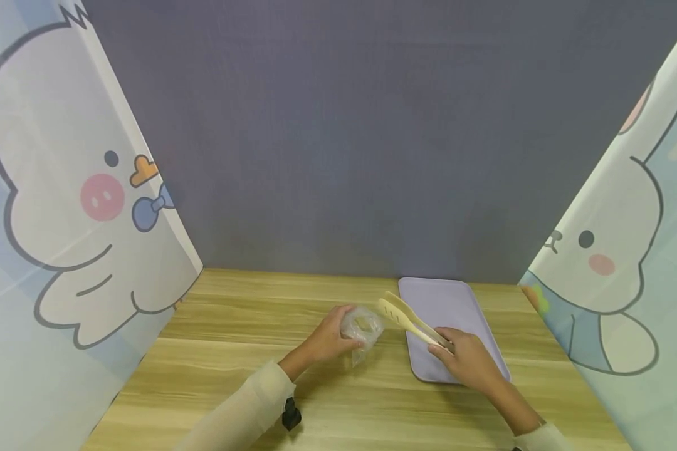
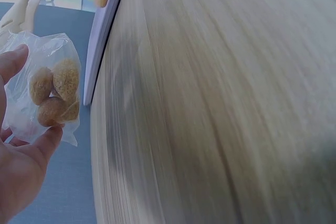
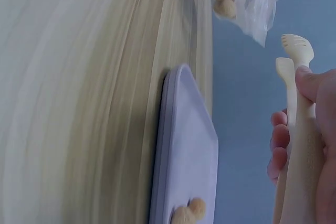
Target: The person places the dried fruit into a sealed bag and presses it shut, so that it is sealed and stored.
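My left hand (image 1: 333, 335) grips a clear plastic bag (image 2: 44, 51), its thumb and fingers on the sides. Inside the bag, low down, sit several round brown, rough-skinned pieces (image 2: 65, 80) that look like walnuts. My right hand (image 1: 471, 360) holds cream-coloured tongs (image 1: 409, 316), fingers and thumb wrapped around the two arms. The tong tips point left toward the bag's mouth, slightly apart, with nothing between them. Brown pieces (image 3: 184, 215) of the same look lie on the lilac tray (image 1: 434, 300) under my right hand; the hand hides them in the head view.
The lilac tray stands on the right of the wood-grain table (image 1: 248, 313). A dark grey panel (image 1: 338, 156) rises behind the table. Cartoon-printed panels (image 1: 45, 188) flank it on both sides.
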Tool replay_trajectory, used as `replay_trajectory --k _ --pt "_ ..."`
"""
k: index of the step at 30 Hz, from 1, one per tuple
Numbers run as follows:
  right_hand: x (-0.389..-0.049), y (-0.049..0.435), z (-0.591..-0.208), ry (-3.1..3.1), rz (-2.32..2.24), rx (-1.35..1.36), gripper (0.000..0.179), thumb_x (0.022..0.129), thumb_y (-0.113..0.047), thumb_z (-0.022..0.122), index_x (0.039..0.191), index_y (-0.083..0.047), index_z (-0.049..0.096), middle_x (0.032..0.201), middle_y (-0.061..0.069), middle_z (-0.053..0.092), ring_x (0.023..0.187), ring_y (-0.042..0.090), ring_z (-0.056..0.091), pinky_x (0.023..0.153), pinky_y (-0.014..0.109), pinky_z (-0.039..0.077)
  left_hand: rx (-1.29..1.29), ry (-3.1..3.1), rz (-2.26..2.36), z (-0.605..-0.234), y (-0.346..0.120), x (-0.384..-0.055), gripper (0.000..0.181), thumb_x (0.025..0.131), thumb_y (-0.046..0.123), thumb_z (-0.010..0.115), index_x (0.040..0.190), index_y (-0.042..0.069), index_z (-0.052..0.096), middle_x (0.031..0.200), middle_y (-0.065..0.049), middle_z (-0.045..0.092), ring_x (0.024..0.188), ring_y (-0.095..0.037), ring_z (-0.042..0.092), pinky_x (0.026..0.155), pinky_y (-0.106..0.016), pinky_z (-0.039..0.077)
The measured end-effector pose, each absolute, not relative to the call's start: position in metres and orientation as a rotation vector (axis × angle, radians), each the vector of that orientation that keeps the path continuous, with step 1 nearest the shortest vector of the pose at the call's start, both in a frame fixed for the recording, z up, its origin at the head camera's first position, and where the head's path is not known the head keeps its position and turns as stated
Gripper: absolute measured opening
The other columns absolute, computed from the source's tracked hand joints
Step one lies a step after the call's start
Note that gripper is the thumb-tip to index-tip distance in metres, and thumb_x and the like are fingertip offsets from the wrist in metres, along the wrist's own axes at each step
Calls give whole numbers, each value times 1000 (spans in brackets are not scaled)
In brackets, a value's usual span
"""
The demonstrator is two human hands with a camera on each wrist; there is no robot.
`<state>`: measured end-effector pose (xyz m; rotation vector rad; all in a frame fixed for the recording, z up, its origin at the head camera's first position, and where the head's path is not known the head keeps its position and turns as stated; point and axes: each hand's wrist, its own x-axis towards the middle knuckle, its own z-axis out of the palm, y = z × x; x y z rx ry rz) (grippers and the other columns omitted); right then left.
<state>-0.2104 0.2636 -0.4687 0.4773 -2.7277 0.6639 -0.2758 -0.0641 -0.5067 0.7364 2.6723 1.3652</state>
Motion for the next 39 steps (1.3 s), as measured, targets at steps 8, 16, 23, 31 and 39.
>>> replay_trajectory --k 8,16,23,31,39 --pt "-208 289 -473 -2751 624 381 38 90 -27 78 119 -3 72 102 7 77 86 19 69 74 45 55 796 2689 1385 -507 -66 -277 84 85 35 82 151 4 41 147 -16 49 117 -25 56 91 -39 52" --pt "-203 314 -477 -2770 619 323 39 90 -28 77 116 0 72 91 7 75 76 19 64 66 47 52 781 2693 1384 -506 -67 -277 84 85 34 83 151 5 41 147 -15 49 120 -27 56 92 -39 51" --pt "-201 334 -484 -2812 599 262 36 92 -29 75 119 -4 72 83 1 69 71 16 56 61 41 47 790 2686 1399 -504 -67 -278 83 84 33 83 151 5 42 147 -15 50 120 -26 56 93 -40 51" --pt "-200 351 -487 -2835 515 245 40 93 -31 74 114 3 70 78 4 67 67 18 56 59 42 48 787 2686 1397 -502 -68 -280 82 85 34 82 150 5 42 147 -15 50 120 -27 56 93 -42 51" --pt "-202 366 -497 -2869 500 190 39 93 -33 74 116 -2 71 74 0 64 67 18 52 58 41 44 763 2685 1388 -501 -67 -281 82 85 34 82 151 6 41 146 -16 50 119 -27 56 93 -42 51"
